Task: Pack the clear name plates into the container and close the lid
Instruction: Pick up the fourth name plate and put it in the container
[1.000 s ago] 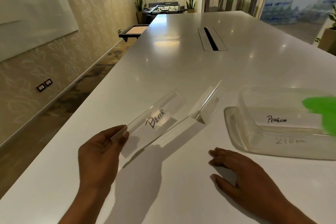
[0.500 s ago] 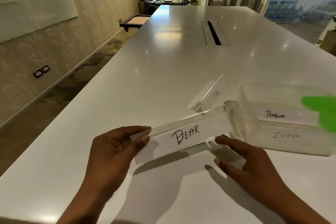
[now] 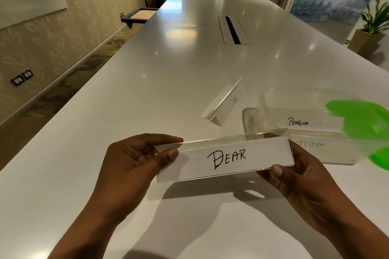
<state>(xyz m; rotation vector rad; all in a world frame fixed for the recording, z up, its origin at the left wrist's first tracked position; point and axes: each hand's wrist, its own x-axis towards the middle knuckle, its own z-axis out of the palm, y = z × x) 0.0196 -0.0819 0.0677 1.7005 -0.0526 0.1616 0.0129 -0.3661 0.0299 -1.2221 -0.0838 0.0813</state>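
A clear name plate marked "DEAR" (image 3: 225, 157) hangs level above the table's near part. My left hand (image 3: 134, 162) pinches its left end, thumb on the front face. My right hand (image 3: 299, 176) grips its right end. Right behind it stands the clear container (image 3: 273, 99), open, with a plate marked "PENGUIN" (image 3: 311, 124) inside and another marked "ZEBRA" (image 3: 311, 145) below it. A third clear plate marked "DOG" (image 3: 225, 103) lies on the table just left of the container. A green lid part (image 3: 362, 124) shows at the container's right side.
The long white table (image 3: 168, 82) stretches ahead, with a cable slot (image 3: 232, 29) in its middle. Its left edge drops to the floor beside a wall. A potted plant (image 3: 370, 33) stands off the far right.
My left hand swung the "DEAR" plate from slanted to level and toward me. My right hand rose from the table and took hold of its right end.
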